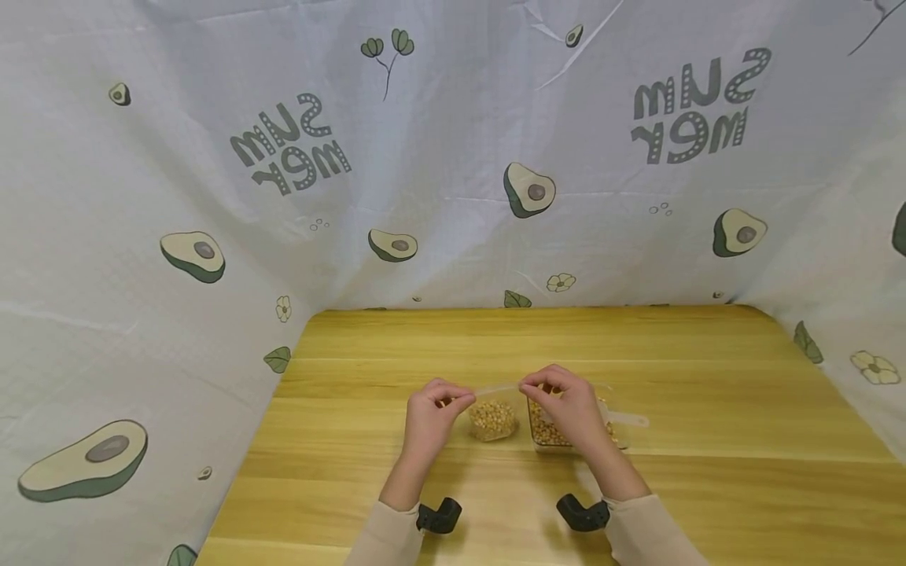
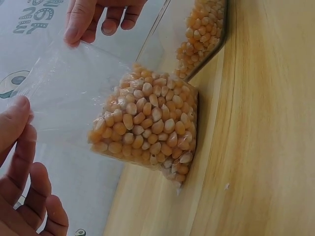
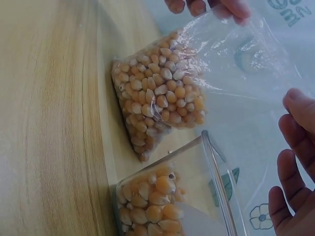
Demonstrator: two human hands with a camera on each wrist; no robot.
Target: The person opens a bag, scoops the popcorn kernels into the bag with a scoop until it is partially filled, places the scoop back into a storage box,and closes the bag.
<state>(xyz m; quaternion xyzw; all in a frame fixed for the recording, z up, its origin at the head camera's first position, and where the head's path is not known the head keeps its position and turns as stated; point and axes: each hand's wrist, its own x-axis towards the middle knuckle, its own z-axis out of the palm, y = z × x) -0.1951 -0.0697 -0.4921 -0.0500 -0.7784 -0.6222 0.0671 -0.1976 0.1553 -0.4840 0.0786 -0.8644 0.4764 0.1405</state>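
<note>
A clear plastic bag (image 2: 142,118) partly filled with corn kernels (image 3: 157,88) stands on the wooden table, its thin top pulled upward. At one upper corner, my left hand (image 1: 433,413) pinches the film between thumb and forefinger. The opposite corner is pinched by my right hand (image 1: 569,405), so the top edge stretches between both hands. Just right of the bag is a clear rectangular container (image 1: 539,446) that also holds corn kernels. In the head view my right hand and forearm hide part of this container.
A pale handle (image 1: 630,419) sticks out over the container's right side; a whitish flat part (image 3: 197,219) lies among its kernels. The wooden table (image 1: 340,472) reaches back to a white curtain (image 1: 453,141) printed with avocados. Dark camera mounts (image 1: 440,516) sit on both wrists.
</note>
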